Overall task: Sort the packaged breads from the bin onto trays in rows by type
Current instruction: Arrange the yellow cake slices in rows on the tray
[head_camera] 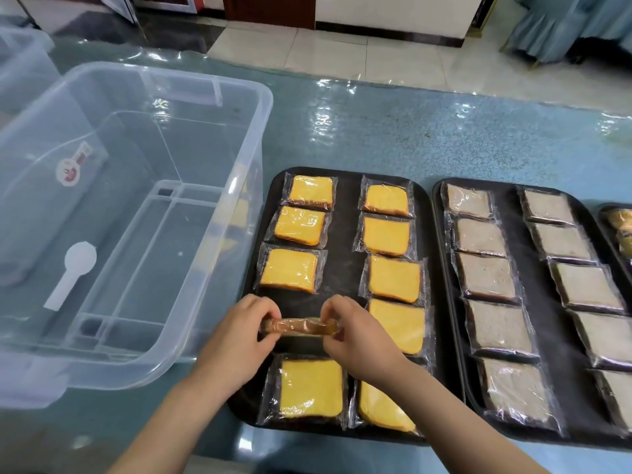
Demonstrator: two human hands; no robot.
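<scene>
Both hands hold one wrapped yellow bread (299,326) edge-on above the gap in the left column of the black tray (345,234). My left hand (236,340) pinches its left end and my right hand (355,336) pinches its right end. Several wrapped yellow slices (393,277) lie flat in two columns on this tray. A second black tray (509,213) to the right carries two columns of wrapped pale grey-brown slices (485,273). The clear plastic bin (239,186) stands left of the trays, and no bread shows inside it.
A third tray (605,217) with darker buns shows at the far right edge. Another clear container (20,66) sits at the far left behind the bin. The table has a blue cover under glossy film (376,131). Tiled floor lies beyond.
</scene>
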